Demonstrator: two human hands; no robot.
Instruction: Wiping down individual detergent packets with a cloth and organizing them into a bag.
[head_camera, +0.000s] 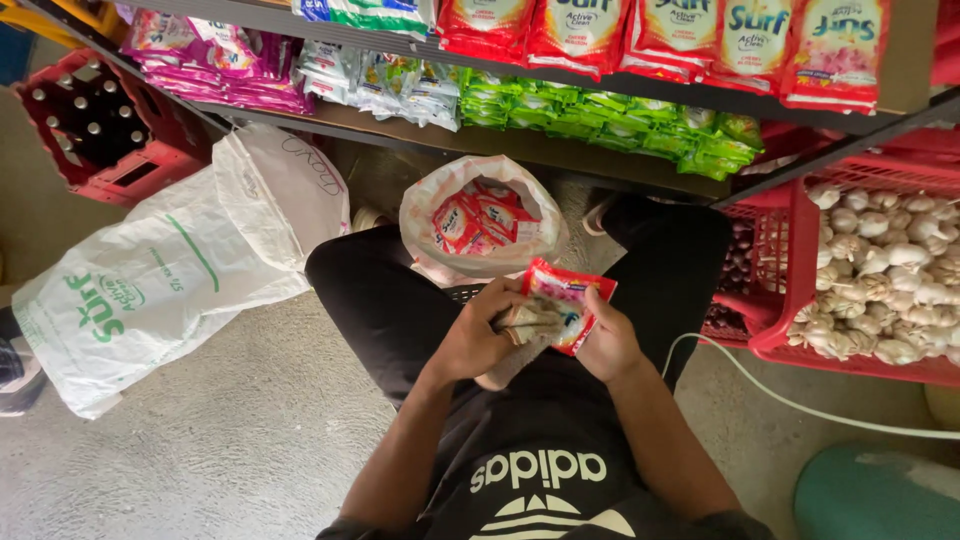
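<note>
Both of my hands meet over my lap on a strip of red sachets (565, 300). My left hand (480, 335) grips its near end from the left. My right hand (605, 340) holds its right side, thumb on top. Just beyond them an open white plastic bag (425, 215) stands on the floor between my knees, with several more red sachets (480, 220) inside it.
A metal shelf (560, 155) ahead carries rows of green, red, pink and pale sachet packs. A red basket (785, 270) of garlic bulbs stands on the right. A red bottle crate (100, 130) and empty white sacks (170, 280) lie left. A white cable (800, 400) crosses the concrete floor.
</note>
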